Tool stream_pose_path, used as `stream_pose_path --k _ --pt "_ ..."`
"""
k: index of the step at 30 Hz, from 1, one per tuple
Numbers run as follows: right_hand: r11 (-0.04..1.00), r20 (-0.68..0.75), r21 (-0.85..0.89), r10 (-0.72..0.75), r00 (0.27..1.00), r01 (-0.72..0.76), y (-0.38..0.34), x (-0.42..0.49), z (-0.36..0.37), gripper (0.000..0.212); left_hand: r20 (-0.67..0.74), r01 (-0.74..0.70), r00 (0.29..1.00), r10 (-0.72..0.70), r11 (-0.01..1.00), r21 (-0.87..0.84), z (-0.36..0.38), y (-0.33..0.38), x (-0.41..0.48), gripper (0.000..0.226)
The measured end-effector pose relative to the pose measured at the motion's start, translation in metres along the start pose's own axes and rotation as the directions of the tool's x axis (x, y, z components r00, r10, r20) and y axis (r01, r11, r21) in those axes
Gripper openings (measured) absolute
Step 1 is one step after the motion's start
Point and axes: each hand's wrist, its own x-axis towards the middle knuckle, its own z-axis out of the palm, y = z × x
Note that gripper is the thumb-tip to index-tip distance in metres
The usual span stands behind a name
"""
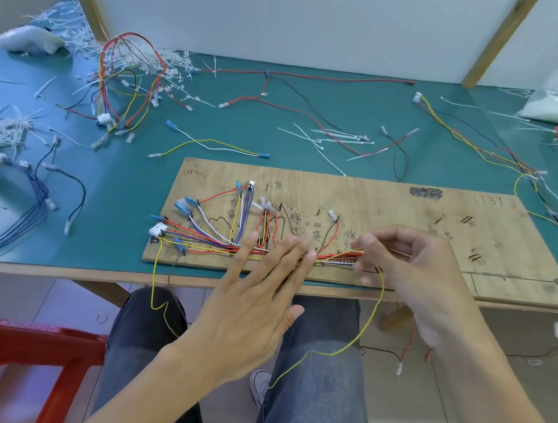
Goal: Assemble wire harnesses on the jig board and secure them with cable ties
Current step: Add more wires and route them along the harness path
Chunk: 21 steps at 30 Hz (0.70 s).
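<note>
Harness work at the jig board [375,200], lower centre of the frame: my left hand [254,298] lies open, its straight fingers pressing the wire bundle [212,244] flat along the board's near edge. My right hand [413,266], centre right, has its fingers curled, pinching at the bundle's right end, where the yellow wire [365,327] seems to run into my grip.

That wire hangs in a long loop off the table [117,194] and across my lap. If I pull hard it may snag on my knee or the table's edge and drag the routed wires off their pegs. Lifting my left hand too soon would likely let the bundle spring apart.

The board sits right at the table's front edge. Loose cable ties [319,139] lie beyond it, upper centre, within reach across open mat.
</note>
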Motion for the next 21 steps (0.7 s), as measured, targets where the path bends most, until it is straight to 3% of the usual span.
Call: stream_pose_path --k 4,8,11,14,17,21 --pt "0.997 0.064 -0.032 0.069 0.996 -0.067 -0.016 0.03 0.01 0.02 0.009 0.006 1.0 -0.006 0.999 0.04 -0.003 0.004 0.001 0.068" --pt "0.972 0.096 -0.217 0.11 0.989 -0.087 -0.026 0.063 0.023 0.024 0.05 0.003 0.999 -0.01 0.992 0.126 -0.007 0.014 0.006 0.069" --pt "0.889 0.045 -0.457 -0.015 0.999 0.034 -0.022 0.079 0.034 0.026 0.103 -0.011 0.995 -0.005 0.987 0.161 -0.01 0.02 0.012 0.079" --pt "0.729 0.018 -0.666 -0.199 0.98 0.16 -0.013 0.084 0.042 0.029 0.131 -0.009 0.991 -0.013 0.986 0.166 -0.009 0.023 0.014 0.087" --pt "0.656 0.017 -0.73 -0.26 0.965 0.19 -0.006 0.086 0.051 0.029 0.097 0.055 0.993 -0.063 0.995 0.081 -0.005 0.026 0.014 0.091" --pt "0.692 0.011 -0.703 -0.222 0.975 0.165 0.0 0.091 0.057 0.028 0.077 0.126 0.99 -0.122 0.991 -0.049 -0.008 0.027 0.012 0.084"
